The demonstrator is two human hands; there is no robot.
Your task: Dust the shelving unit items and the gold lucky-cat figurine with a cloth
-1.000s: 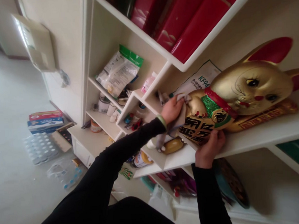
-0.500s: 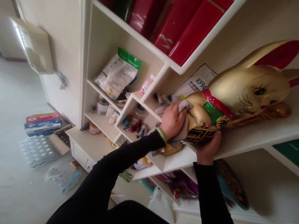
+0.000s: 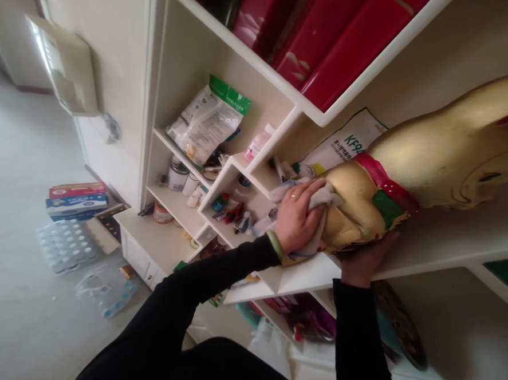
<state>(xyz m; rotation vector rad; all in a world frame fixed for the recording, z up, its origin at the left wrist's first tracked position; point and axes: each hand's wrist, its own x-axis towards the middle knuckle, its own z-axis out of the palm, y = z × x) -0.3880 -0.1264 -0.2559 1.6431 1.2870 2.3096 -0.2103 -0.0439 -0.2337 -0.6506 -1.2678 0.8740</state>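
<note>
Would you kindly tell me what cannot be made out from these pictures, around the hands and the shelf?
In the head view:
- The gold figurine: most of its face is cut off by the right edge.
- Its front: partly hidden by the left hand and the cloth.
- The right hand: fingers hidden behind the figurine.
- The small items in the cubby: labels too small to read.

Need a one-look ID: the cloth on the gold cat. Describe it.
On the white shelving unit, find the big gold lucky-cat figurine with the red collar. Pressed to its gold body beside the collar, under the left hand, is a crumpled pale grey cloth. It's the only fabric on the figurine.
</note>
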